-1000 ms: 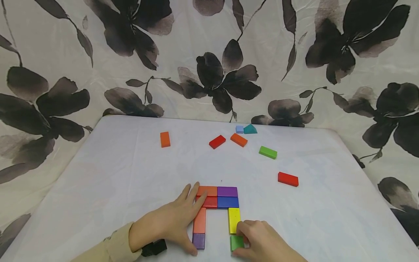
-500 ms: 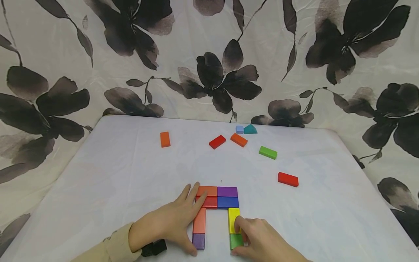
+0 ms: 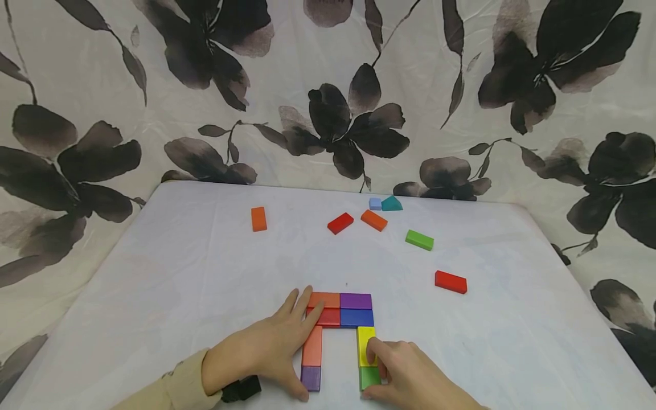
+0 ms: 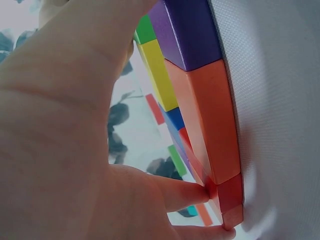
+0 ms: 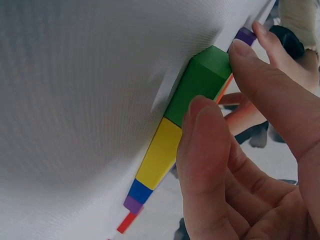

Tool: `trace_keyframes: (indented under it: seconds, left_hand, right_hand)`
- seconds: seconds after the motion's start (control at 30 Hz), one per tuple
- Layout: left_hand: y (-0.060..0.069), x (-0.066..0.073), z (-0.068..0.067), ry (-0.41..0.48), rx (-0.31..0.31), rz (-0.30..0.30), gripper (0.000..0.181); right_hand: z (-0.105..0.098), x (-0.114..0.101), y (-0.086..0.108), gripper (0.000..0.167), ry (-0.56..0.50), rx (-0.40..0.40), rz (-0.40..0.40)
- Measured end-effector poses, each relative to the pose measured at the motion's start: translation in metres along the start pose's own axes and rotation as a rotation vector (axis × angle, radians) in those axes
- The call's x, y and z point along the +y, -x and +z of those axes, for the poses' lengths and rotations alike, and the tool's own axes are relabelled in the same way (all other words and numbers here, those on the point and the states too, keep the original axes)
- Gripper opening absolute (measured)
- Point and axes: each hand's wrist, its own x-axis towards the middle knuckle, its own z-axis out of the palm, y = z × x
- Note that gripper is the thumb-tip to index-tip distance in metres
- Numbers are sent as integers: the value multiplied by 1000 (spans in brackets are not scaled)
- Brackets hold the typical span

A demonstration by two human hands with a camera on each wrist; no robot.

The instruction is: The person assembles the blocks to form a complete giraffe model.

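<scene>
Colored wooden blocks lie joined in an upside-down U. Its top has an orange block (image 3: 329, 299), a purple block (image 3: 356, 301), a red block (image 3: 331, 318) and a blue block (image 3: 356, 318). A salmon block (image 3: 312, 347) and a second purple block (image 3: 310, 378) form the left leg. On the right, a yellow block (image 3: 365, 341) meets a green block (image 3: 369, 378). My left hand (image 3: 274, 344) lies spread along the left side, fingertips touching the upper blocks, thumb beside the lower purple one. My right hand (image 3: 410, 370) pinches the green block with thumb and index finger.
Farther back on the white table (image 3: 205, 273) lie loose blocks: orange (image 3: 258, 218), red (image 3: 340, 222), another orange (image 3: 374, 220), light blue (image 3: 375, 204), a teal wedge (image 3: 392, 203), light green (image 3: 419, 240) and a red one (image 3: 451, 282) at right.
The green block has slid slightly away from me, closing its small gap to the yellow block. My right index finger has shifted a little forward and left; my left hand stays put.
</scene>
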Motion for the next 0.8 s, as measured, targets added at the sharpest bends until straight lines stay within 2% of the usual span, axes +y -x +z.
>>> trace_keyframes:
  seconds: [0.1, 0.27, 0.33, 0.47, 0.6, 0.7, 0.8]
  left_hand:
    - [0, 0, 0, 1, -2, -3, 134]
    - [0, 0, -1, 0, -5, -12, 135]
    - [0, 0, -1, -2, -4, -13, 135]
    - [0, 0, 0, -4, 1, -11, 135]
    - [0, 0, -1, -1, 6, -6, 134]
    - [0, 0, -2, 3, 6, 0, 134]
    - [0, 0, -2, 1, 7, 6, 134]
  right_hand:
    - [0, 0, -1, 33, 5, -4, -2]
    - [-6, -3, -1, 36, -8, -26, 49]
    - [-13, -5, -2, 39, 14, 3, 34]
    - [-37, -5, -6, 43, 100, 142, -35]
    - [-70, 0, -12, 30, 182, 308, -80]
    - [-97, 11, -15, 20, 235, 438, -124]
    - [-124, 28, -14, 17, 256, 535, -175]
